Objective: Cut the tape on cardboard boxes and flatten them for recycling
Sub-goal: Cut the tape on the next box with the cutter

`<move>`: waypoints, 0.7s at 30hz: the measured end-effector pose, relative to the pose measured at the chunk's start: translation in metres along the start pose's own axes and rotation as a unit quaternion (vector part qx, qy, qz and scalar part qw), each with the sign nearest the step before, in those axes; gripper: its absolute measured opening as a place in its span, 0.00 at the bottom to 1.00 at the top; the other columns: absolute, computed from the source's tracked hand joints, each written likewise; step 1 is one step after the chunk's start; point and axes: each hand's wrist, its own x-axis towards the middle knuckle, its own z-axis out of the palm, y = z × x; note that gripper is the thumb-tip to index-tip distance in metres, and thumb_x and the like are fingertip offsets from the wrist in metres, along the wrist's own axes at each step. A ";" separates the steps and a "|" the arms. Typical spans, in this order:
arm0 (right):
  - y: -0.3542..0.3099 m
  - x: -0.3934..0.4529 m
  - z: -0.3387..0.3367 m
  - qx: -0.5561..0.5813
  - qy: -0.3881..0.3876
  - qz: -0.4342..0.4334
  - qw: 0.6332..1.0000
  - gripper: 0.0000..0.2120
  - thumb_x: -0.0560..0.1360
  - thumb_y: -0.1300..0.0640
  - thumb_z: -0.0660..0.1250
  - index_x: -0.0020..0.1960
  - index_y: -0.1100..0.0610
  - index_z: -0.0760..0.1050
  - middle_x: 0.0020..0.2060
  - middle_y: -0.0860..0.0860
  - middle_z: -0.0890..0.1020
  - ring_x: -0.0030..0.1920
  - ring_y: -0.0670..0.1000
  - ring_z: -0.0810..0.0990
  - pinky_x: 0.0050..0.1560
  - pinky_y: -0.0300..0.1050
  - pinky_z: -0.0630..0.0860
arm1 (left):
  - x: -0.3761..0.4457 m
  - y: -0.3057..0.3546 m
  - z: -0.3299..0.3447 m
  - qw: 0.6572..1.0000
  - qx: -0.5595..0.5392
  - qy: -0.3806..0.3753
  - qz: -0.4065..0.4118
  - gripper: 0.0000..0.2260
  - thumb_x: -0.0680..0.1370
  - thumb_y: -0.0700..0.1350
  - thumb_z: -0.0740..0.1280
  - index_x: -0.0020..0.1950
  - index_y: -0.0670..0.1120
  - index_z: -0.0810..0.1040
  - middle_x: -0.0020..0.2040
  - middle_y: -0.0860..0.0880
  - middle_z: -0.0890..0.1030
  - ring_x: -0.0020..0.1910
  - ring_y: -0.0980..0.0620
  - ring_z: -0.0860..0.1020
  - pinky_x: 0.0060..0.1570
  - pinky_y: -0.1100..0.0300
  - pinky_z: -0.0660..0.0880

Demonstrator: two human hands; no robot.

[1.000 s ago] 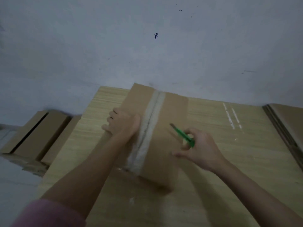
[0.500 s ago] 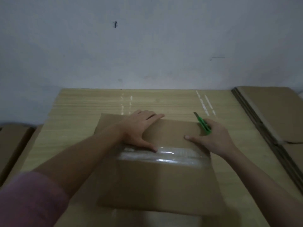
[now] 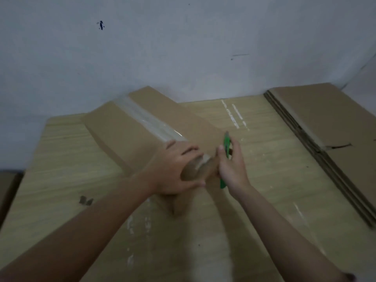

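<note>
We gripped the near end of the taped box (image 3: 142,127) on the worktop (image 3: 61,169) with our left hand (image 3: 175,171), our right hand (image 3: 230,165) clutching the green cutter (image 3: 226,147) beside it, tape (image 3: 150,123) apparently uncut, flattened boxes (image 3: 325,123) stacked right of it.

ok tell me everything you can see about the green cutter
The green cutter is a slim utility knife with a bright green, plastic-looking body. It points away from the person, a short grey tip showing at its far end. The right hand grips its middle, so only the two ends show. It sits at the near right end of the taped cardboard box; whether the tip touches the cardboard cannot be told.
</note>
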 end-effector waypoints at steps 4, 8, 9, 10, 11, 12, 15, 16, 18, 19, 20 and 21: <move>0.014 -0.018 0.010 0.094 -0.009 0.011 0.995 0.23 0.76 0.52 0.56 0.61 0.25 0.65 0.51 0.47 0.74 0.46 0.50 0.72 0.55 0.51 0.73 | -0.021 0.000 0.011 0.997 -0.065 0.016 -0.040 0.26 0.71 0.58 0.63 0.64 0.44 0.76 0.63 0.44 0.76 0.64 0.50 0.70 0.69 0.42 0.58; 0.028 -0.053 0.018 0.173 -0.010 0.028 0.984 0.23 0.77 0.57 0.56 0.63 0.31 0.68 0.47 0.47 0.71 0.43 0.44 0.69 0.48 0.46 0.67 | -0.022 0.007 0.012 0.991 -0.095 0.062 -0.070 0.23 0.72 0.54 0.63 0.62 0.43 0.78 0.63 0.45 0.77 0.65 0.54 0.69 0.70 0.47 0.54; 0.031 -0.059 0.020 0.188 -0.013 0.038 0.981 0.23 0.75 0.56 0.57 0.59 0.28 0.69 0.48 0.46 0.70 0.44 0.43 0.68 0.50 0.45 0.65 | -0.021 0.009 0.012 0.990 -0.096 0.069 -0.078 0.23 0.72 0.54 0.63 0.62 0.43 0.78 0.63 0.46 0.77 0.65 0.54 0.69 0.70 0.45 0.55; 0.033 -0.063 0.022 0.200 -0.021 0.049 0.978 0.23 0.73 0.54 0.57 0.58 0.27 0.70 0.48 0.45 0.70 0.45 0.42 0.67 0.50 0.44 0.64 | -0.021 0.011 0.013 0.988 -0.098 0.075 -0.089 0.23 0.71 0.54 0.63 0.62 0.43 0.78 0.63 0.46 0.77 0.65 0.55 0.68 0.69 0.43 0.55; 0.035 -0.066 0.024 0.210 -0.031 0.060 0.975 0.24 0.72 0.54 0.57 0.61 0.30 0.71 0.47 0.43 0.70 0.46 0.41 0.66 0.49 0.42 0.63 | -0.020 0.014 0.014 0.987 -0.099 0.082 -0.099 0.24 0.71 0.55 0.63 0.62 0.43 0.78 0.63 0.46 0.77 0.65 0.56 0.68 0.69 0.41 0.56; 0.034 -0.069 0.024 0.219 -0.045 0.066 0.972 0.24 0.72 0.54 0.57 0.65 0.35 0.70 0.44 0.41 0.70 0.45 0.39 0.66 0.47 0.40 0.63 | -0.019 0.016 0.015 0.986 -0.097 0.087 -0.106 0.24 0.70 0.55 0.63 0.62 0.43 0.78 0.63 0.46 0.77 0.65 0.56 0.68 0.69 0.40 0.56; 0.032 -0.069 0.020 0.216 -0.065 0.078 0.971 0.23 0.77 0.61 0.56 0.69 0.45 0.69 0.39 0.39 0.70 0.37 0.38 0.68 0.39 0.35 0.65 | -0.019 0.020 0.018 0.984 -0.086 0.094 -0.121 0.25 0.70 0.56 0.63 0.62 0.43 0.78 0.63 0.46 0.77 0.65 0.56 0.69 0.68 0.38 0.58; 0.030 -0.068 0.018 0.213 -0.071 0.084 0.971 0.23 0.78 0.63 0.55 0.69 0.45 0.70 0.38 0.40 0.71 0.34 0.38 0.69 0.36 0.35 0.66 | -0.019 0.021 0.018 0.984 -0.085 0.093 -0.126 0.26 0.69 0.56 0.63 0.62 0.43 0.78 0.63 0.46 0.77 0.65 0.56 0.69 0.68 0.39 0.58; 0.027 -0.068 0.014 0.212 -0.081 0.089 0.970 0.23 0.79 0.65 0.55 0.69 0.46 0.70 0.38 0.40 0.72 0.30 0.38 0.69 0.32 0.33 0.66 | -0.020 0.021 0.017 0.983 -0.085 0.093 -0.131 0.26 0.69 0.57 0.63 0.62 0.43 0.78 0.64 0.47 0.76 0.65 0.55 0.69 0.69 0.41 0.57; 0.027 -0.068 0.013 0.212 -0.087 0.092 0.969 0.23 0.79 0.65 0.55 0.69 0.46 0.70 0.38 0.41 0.72 0.29 0.37 0.69 0.31 0.32 0.65 | -0.020 0.022 0.016 0.983 -0.086 0.089 -0.133 0.27 0.69 0.57 0.63 0.63 0.44 0.77 0.64 0.47 0.76 0.66 0.54 0.69 0.69 0.43 0.57; 0.026 -0.069 0.012 0.213 -0.093 0.093 0.968 0.23 0.79 0.65 0.55 0.69 0.46 0.70 0.39 0.41 0.73 0.29 0.37 0.68 0.30 0.32 0.65 | -0.019 0.023 0.015 0.983 -0.089 0.084 -0.136 0.27 0.69 0.57 0.62 0.63 0.44 0.77 0.65 0.47 0.76 0.66 0.54 0.69 0.69 0.45 0.55; 0.025 -0.069 0.013 0.213 -0.096 0.095 0.968 0.23 0.79 0.64 0.55 0.69 0.46 0.70 0.40 0.43 0.73 0.30 0.37 0.68 0.32 0.32 0.65 | -0.019 0.023 0.015 0.983 -0.092 0.078 -0.139 0.28 0.69 0.58 0.62 0.64 0.44 0.77 0.65 0.47 0.75 0.67 0.53 0.69 0.70 0.49 0.54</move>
